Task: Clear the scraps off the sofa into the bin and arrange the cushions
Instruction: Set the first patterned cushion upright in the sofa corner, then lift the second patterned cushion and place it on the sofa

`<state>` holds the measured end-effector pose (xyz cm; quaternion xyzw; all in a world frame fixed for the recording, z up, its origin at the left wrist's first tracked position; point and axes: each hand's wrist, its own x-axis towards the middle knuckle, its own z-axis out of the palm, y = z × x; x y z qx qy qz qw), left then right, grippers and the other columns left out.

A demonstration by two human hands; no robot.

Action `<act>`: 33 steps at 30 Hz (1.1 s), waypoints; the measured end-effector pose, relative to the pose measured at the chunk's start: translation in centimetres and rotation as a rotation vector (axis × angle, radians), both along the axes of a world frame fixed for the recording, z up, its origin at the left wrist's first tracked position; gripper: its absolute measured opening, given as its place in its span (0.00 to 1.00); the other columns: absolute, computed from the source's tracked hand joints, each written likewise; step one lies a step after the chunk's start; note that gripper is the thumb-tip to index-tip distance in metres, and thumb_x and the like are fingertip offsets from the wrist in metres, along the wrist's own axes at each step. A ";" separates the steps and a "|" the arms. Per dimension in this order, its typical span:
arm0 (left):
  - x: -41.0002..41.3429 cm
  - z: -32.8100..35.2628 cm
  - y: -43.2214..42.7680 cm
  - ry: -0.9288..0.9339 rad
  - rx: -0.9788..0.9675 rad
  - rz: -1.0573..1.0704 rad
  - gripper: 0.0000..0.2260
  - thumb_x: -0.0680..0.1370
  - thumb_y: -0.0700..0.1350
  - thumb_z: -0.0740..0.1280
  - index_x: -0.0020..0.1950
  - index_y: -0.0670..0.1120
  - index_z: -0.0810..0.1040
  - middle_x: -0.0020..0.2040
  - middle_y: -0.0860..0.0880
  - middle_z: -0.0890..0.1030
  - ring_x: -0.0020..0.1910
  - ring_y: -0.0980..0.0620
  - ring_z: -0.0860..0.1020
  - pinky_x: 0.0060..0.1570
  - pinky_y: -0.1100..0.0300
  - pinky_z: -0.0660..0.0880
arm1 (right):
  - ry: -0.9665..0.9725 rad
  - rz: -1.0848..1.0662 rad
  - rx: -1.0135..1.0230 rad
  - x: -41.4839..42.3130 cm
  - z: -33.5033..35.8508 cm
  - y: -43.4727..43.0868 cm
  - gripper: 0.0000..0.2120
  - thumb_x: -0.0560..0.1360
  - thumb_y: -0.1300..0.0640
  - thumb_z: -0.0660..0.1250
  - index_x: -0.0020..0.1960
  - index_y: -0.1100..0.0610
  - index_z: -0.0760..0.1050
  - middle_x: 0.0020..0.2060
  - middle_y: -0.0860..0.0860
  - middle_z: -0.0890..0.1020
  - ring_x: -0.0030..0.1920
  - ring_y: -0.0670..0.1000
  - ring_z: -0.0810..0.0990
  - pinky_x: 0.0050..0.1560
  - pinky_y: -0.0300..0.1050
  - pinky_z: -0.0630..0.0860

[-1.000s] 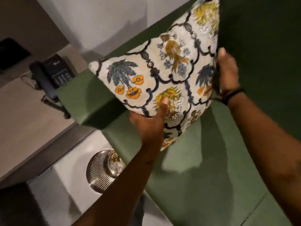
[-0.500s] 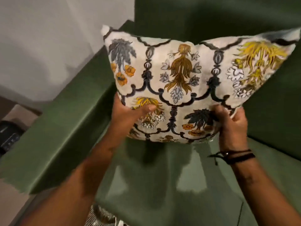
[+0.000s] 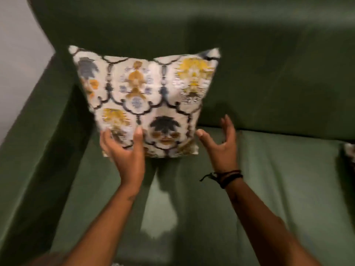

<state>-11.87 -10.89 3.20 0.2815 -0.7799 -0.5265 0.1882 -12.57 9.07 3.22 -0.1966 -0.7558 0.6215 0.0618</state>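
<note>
A white cushion with yellow, orange and dark blue flower patterns stands upright in the left corner of the green sofa, leaning on the backrest. My left hand holds its lower left edge, thumb on the front. My right hand is just right of the cushion's lower right corner, fingers spread, holding nothing; whether its thumb touches the cushion is unclear. A dark cord bracelet is on that wrist. No scraps or bin are in view.
The sofa's left armrest rises beside the cushion, with a pale wall behind it. A patterned edge of another cushion shows at the far right of the seat.
The cushion has gone from held up in the air to standing on the seat against the backrest. My right hand has let go and opened. The view has turned right, off the floor.
</note>
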 end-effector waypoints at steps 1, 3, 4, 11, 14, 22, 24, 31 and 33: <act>2.0 0.1 3.5 -0.007 0.010 -0.095 0.42 0.69 0.64 0.66 0.75 0.42 0.60 0.76 0.40 0.60 0.76 0.46 0.61 0.77 0.53 0.59 | -0.014 -0.050 0.013 2.1 0.2 1.9 0.46 0.61 0.38 0.74 0.73 0.52 0.61 0.71 0.52 0.67 0.71 0.46 0.66 0.72 0.52 0.65; 5.8 0.2 11.4 -0.071 0.065 -0.394 0.41 0.69 0.64 0.66 0.75 0.45 0.60 0.76 0.44 0.61 0.76 0.51 0.60 0.75 0.62 0.57 | -0.057 -0.176 0.060 6.8 0.2 7.0 0.47 0.60 0.34 0.71 0.73 0.53 0.62 0.70 0.53 0.68 0.71 0.47 0.66 0.72 0.52 0.65; 7.3 0.2 14.8 -0.114 0.098 -0.548 0.41 0.67 0.65 0.67 0.75 0.48 0.60 0.77 0.47 0.60 0.76 0.55 0.60 0.74 0.67 0.56 | -0.085 -0.246 0.077 9.1 0.0 9.4 0.46 0.61 0.34 0.71 0.72 0.53 0.63 0.69 0.52 0.69 0.70 0.47 0.67 0.72 0.51 0.66; 8.1 -0.8 41.4 -0.309 0.294 -1.199 0.53 0.58 0.73 0.71 0.77 0.59 0.53 0.79 0.53 0.58 0.75 0.63 0.58 0.64 0.80 0.58 | -0.324 -1.029 0.106 25.1 -2.1 33.1 0.53 0.54 0.28 0.69 0.70 0.57 0.63 0.65 0.59 0.71 0.64 0.57 0.71 0.68 0.55 0.69; 5.4 -1.8 52.5 -0.362 0.322 -1.393 0.59 0.53 0.73 0.74 0.78 0.54 0.55 0.79 0.52 0.60 0.73 0.61 0.60 0.61 0.78 0.60 | -0.394 -1.182 0.040 28.6 -2.8 40.9 0.58 0.54 0.27 0.70 0.74 0.56 0.56 0.71 0.59 0.66 0.69 0.58 0.67 0.70 0.55 0.66; -2.4 -2.8 70.4 -0.592 0.397 -1.501 0.58 0.53 0.70 0.78 0.76 0.48 0.60 0.74 0.43 0.70 0.71 0.43 0.71 0.72 0.44 0.68 | -0.058 -1.065 -0.201 26.6 -4.4 52.6 0.53 0.57 0.44 0.81 0.74 0.52 0.57 0.66 0.50 0.76 0.63 0.48 0.76 0.69 0.56 0.69; -1.6 -2.7 70.5 -0.654 0.447 -1.495 0.56 0.50 0.69 0.79 0.73 0.47 0.66 0.69 0.44 0.77 0.66 0.44 0.77 0.69 0.44 0.72 | -0.012 -1.006 -0.223 26.2 -4.4 52.7 0.47 0.57 0.45 0.80 0.71 0.53 0.64 0.61 0.48 0.80 0.59 0.44 0.80 0.66 0.55 0.72; 2.8 -1.5 58.5 -0.189 0.640 -0.938 0.30 0.57 0.57 0.81 0.56 0.60 0.77 0.51 0.58 0.87 0.50 0.59 0.84 0.46 0.63 0.80 | 0.107 -0.558 -0.190 24.0 -1.1 55.6 0.44 0.53 0.51 0.83 0.67 0.52 0.71 0.60 0.43 0.81 0.60 0.45 0.80 0.56 0.37 0.77; 3.6 -1.9 53.8 -0.108 0.654 -0.757 0.34 0.56 0.60 0.82 0.60 0.59 0.75 0.55 0.56 0.86 0.52 0.59 0.84 0.47 0.64 0.81 | 0.121 -0.326 -0.164 20.1 -0.2 56.3 0.42 0.55 0.58 0.83 0.66 0.52 0.71 0.59 0.41 0.82 0.58 0.44 0.81 0.53 0.33 0.78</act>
